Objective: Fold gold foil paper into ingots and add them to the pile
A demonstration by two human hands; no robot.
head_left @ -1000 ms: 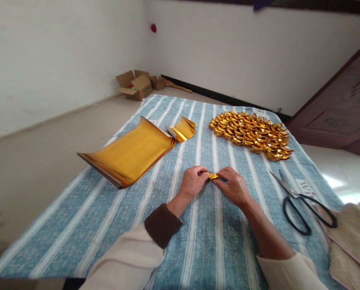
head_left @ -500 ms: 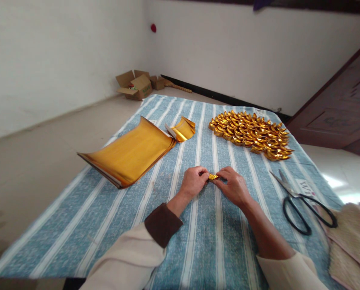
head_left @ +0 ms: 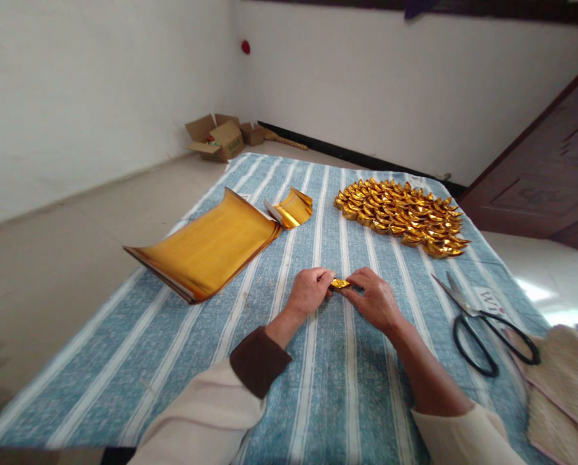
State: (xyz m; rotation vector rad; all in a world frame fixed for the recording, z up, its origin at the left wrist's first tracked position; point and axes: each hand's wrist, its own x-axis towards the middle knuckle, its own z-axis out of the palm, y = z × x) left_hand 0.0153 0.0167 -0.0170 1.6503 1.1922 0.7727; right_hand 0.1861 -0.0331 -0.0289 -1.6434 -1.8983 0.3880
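A blue-and-white striped cloth [head_left: 250,400] covers the work surface. On its left lies a stack of gold foil sheets [head_left: 206,248], a curled gold sheet [head_left: 293,208] just beside its far corner. Far right, a heap of folded gold ingots [head_left: 402,216]. Black-handled scissors [head_left: 482,323] rest near a woven mat [head_left: 560,381]. Open cardboard boxes [head_left: 218,137] sit by the wall, contents possibly colourful scraps.

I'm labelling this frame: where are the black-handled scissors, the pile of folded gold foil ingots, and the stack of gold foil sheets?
black-handled scissors [head_left: 480,323]: head view, near the pivot.
pile of folded gold foil ingots [head_left: 402,216]: head view, middle.
stack of gold foil sheets [head_left: 211,245]: head view, top sheet.
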